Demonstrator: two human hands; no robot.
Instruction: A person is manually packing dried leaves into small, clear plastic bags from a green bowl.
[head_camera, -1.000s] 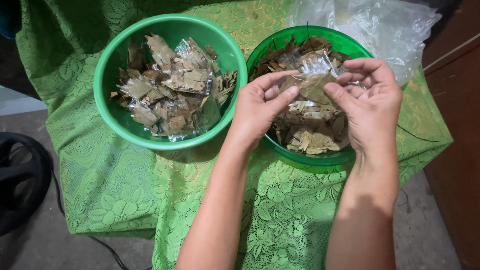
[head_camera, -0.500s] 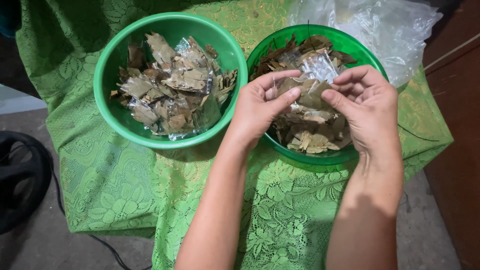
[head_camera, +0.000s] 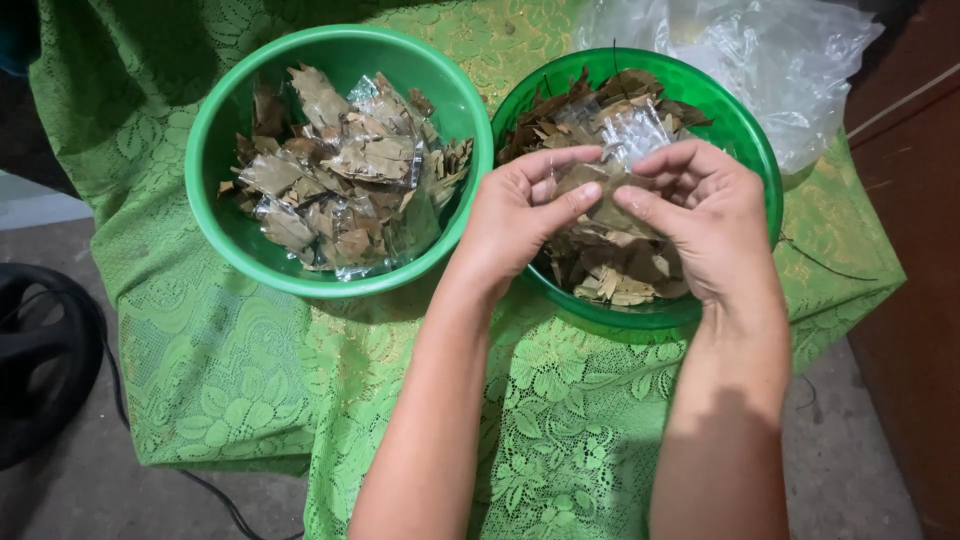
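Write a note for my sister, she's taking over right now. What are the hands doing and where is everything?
Left hand: fingers pinch a small clear packet with dry leaves, over the right bowl.
Right hand: fingers hold the same packet from the other side.
Right bowl: loose dry brown leaves.
Left bowl: leaf-filled clear packets piled up.
Both bowls sit on the green lace cloth; crumpled clear plastic lies behind the right bowl.
Done: a bowl of filled packets. Left: loose leaves remain in the right bowl.
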